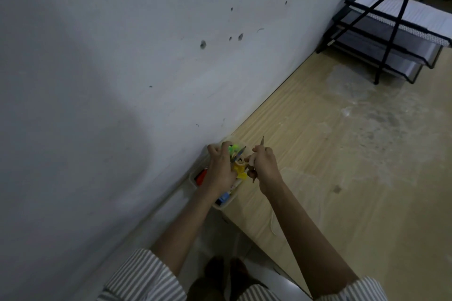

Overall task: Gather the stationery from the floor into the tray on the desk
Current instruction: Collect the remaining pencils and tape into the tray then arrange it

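- You see the tray (195, 184), a pale translucent box, at the desk (318, 154) corner nearest the wall, touching the desk's wall-side edge.
- Inside the tray you have mixed stationery: a red piece (201, 176) at its wall side, a blue piece (223, 197) at its near end, green (233, 147) and yellow (239, 168) pieces toward its far end.

The left hand (221, 168) hides most of the pale translucent plastic tray (193, 179), its small coloured contents too blurred to identify, while the black wire-mesh stacked paper rack (381, 32) is cut off at the right edge.
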